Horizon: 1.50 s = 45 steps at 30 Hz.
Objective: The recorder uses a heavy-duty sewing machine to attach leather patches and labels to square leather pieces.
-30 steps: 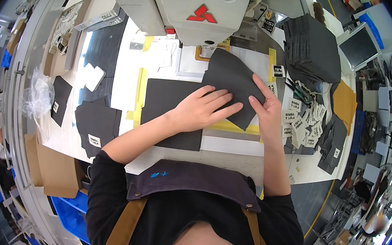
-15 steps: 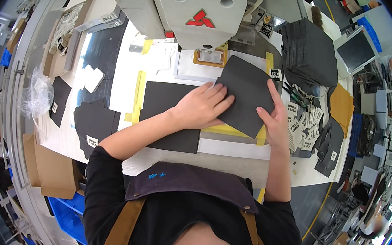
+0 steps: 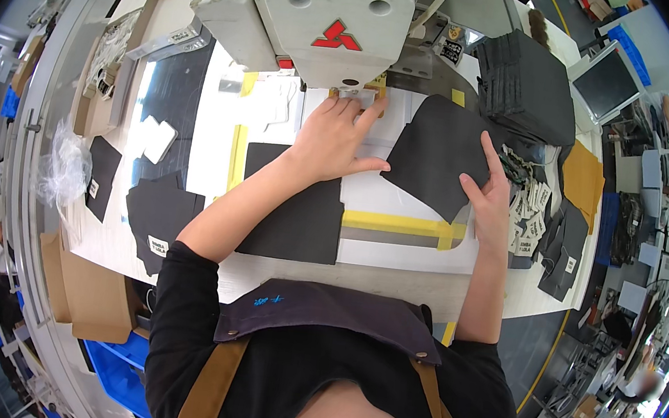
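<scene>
My left hand (image 3: 336, 136) reaches under the white sewing machine head (image 3: 331, 19), fingertips at the small clamp frame (image 3: 379, 103) below it. Its fingers are stretched out and the thumb points right, its tip by the edge of a black panel (image 3: 440, 155). My right hand (image 3: 491, 195) holds that panel by its right edge, thumb on top; its other fingers are partly hidden. A second black panel (image 3: 292, 221) lies flat beneath my left forearm. Yellow tape (image 3: 390, 224) marks the work surface.
A thick stack of black pieces (image 3: 530, 87) stands at the back right, near a monitor (image 3: 608, 85). Loose white labels (image 3: 528, 214) lie right of my hand. Black labelled pieces (image 3: 161, 214) and a clear plastic bag (image 3: 63, 166) lie left. An open carton (image 3: 90, 288) sits lower left.
My left hand has let go of the black panel and moved up to the clamp frame. My right hand has shifted the panel slightly right, baring the white surface beside it.
</scene>
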{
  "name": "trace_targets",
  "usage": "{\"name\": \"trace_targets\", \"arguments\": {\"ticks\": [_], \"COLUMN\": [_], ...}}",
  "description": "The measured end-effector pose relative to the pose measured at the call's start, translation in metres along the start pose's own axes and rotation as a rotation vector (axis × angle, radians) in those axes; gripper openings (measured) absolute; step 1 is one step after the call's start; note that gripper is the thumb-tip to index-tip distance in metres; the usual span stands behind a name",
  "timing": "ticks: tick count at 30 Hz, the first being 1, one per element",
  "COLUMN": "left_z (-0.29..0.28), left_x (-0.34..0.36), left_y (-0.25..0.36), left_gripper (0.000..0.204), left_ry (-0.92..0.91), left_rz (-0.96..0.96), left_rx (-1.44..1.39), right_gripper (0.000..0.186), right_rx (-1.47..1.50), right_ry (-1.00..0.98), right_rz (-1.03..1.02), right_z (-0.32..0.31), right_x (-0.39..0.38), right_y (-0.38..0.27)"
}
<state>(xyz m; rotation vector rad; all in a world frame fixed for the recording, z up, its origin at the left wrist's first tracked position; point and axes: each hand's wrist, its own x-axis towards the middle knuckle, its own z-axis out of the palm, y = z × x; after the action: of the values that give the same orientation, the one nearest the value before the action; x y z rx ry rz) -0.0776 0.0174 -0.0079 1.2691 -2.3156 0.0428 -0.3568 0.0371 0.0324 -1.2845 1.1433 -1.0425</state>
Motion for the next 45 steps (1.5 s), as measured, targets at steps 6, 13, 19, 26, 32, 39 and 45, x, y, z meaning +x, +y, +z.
{"name": "trace_targets", "arguments": {"ticks": [6, 13, 19, 26, 32, 39, 45], "left_z": [0.003, -0.007, -0.010, -0.008, 0.011, 0.017, 0.008], "left_x": [-0.001, 0.002, 0.006, 0.017, 0.009, -0.008, -0.006], "left_y": [-0.006, -0.015, -0.016, 0.031, 0.019, 0.005, -0.003], "left_gripper": [0.089, 0.082, 0.071, 0.067, 0.027, 0.018, 0.016], "left_ry": [0.023, -0.046, -0.079, 0.107, 0.086, 0.075, 0.183], "left_rz": [0.021, 0.052, 0.020, 0.346, 0.438, 0.533, 0.585], "left_rx": [-0.002, -0.108, -0.125, -0.231, -0.071, -0.030, 0.008], "right_gripper": [0.070, 0.071, 0.069, 0.066, 0.070, 0.080, 0.082], "right_rx": [-0.078, -0.066, 0.159, 0.420, 0.273, -0.096, -0.168], "right_ry": [0.012, 0.004, 0.031, 0.079, 0.060, -0.069, -0.103], "right_rz": [0.004, 0.032, 0.101, 0.167, 0.117, 0.126, 0.089], "right_z": [-0.004, -0.007, -0.006, -0.001, 0.000, 0.002, -0.002], "right_x": [0.003, 0.008, 0.011, 0.009, 0.005, 0.010, 0.023], "right_y": [0.003, 0.001, 0.001, -0.004, 0.005, 0.005, 0.012]}}
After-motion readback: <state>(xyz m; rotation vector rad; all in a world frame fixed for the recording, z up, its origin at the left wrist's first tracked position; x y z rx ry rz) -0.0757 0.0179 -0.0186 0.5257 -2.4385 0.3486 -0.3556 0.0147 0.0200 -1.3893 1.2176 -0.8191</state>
